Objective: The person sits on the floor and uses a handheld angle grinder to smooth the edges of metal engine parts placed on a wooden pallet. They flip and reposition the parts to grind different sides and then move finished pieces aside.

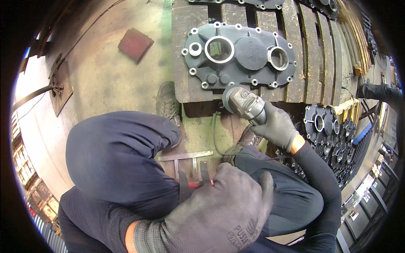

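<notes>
A low platform of dark wooden planks [295,50] stands on the stained concrete floor [105,80]. A grey cast metal cover plate [240,55] with two round openings and bolt holes round its rim lies flat on the planks. More dark castings [333,139] sit stacked to the right. On the floor, a red square block [135,44] lies well apart, and a small metal frame [185,160] rests near the platform's front.

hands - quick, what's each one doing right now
Left hand: gloved, close to the camera, holding a small red-tipped tool.
Right hand: gloved, closed on the angle grinder, at the edge of the dark cast cover.
</notes>
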`<state>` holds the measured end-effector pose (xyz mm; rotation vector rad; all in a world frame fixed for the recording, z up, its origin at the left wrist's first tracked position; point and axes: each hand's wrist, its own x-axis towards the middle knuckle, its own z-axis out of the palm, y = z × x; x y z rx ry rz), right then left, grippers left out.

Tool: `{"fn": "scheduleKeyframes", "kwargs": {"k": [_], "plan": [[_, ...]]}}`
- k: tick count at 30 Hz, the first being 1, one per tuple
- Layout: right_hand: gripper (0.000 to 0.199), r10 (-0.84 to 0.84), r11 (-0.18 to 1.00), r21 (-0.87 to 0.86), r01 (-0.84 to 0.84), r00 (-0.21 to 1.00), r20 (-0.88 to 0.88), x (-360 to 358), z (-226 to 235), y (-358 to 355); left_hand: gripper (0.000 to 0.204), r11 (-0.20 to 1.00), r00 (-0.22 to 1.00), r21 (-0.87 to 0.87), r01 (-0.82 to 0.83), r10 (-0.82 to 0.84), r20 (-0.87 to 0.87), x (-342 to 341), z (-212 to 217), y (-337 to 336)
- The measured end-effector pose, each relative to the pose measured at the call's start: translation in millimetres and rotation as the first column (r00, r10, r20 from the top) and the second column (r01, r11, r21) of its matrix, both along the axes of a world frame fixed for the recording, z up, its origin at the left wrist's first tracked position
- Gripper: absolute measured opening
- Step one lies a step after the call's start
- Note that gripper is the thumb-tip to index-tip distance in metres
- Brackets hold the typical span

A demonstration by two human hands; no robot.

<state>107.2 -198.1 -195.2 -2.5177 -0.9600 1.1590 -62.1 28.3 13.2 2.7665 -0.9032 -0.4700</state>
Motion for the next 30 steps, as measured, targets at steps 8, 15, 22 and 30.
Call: {"fn": "scheduleKeyframes", "kwargs": {"k": [8,15,22,30], "plan": [[0.062,-0.001,1.0,0.005,0.001,0.999,-0.042,-6.0,5.2,-16.8,0.05,1.0,0.997,0.015,-0.02,0.022,-0.075,7.3,15.5,8.4],[0.063,-0.013,0.999,-0.05,0.01,0.999,-0.051,-17.4,31.7,-5.2,0.052,0.996,0.994,-0.059,-0.061,0.066,0.086,-9.0,-8.2,-6.3],[0.073,-0.375,0.927,-0.063,0.37,0.918,-0.125,-98.5,41.7,50.8,0.046,0.973,0.991,-0.216,0.085,-0.105,-0.085,-12.8,-7.8,-25.9],[0.07,-0.596,0.8,0.005,0.6,0.796,-0.108,-160.5,5.0,77.6,0.046,0.976,0.999,-0.211,-0.051,0.053,0.004,-50.5,16.8,21.0]]}}
